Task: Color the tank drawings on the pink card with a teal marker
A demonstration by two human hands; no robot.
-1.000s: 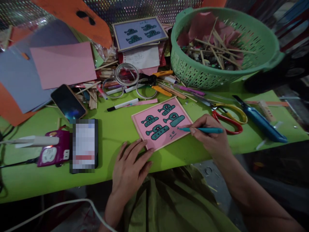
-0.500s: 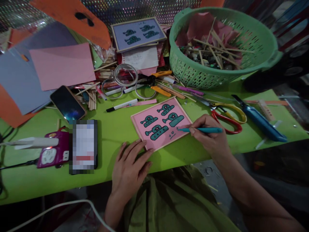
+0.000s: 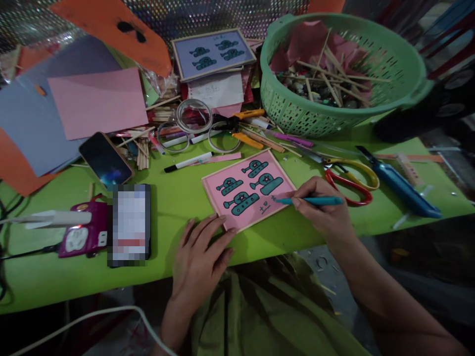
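A pink card edged with thin wooden sticks lies tilted on the green table, bearing several teal tank drawings outlined in black. Small written marks stand at its lower right. My right hand grips a teal pen, whose tip is at those marks. Fingers extended, my left hand rests at the card's lower left edge, fingertips touching the frame. It holds nothing.
A green basket with sticks and pink paper stands at the back right. Scissors and a blue utility knife lie rightward. Phones, a purple power socket, tape rolls and a blue card with tanks lie around.
The pen tip has shifted very slightly, and the rightmost written mark has gained some strokes. My left hand stays at the card's edge. The view has moved a little.
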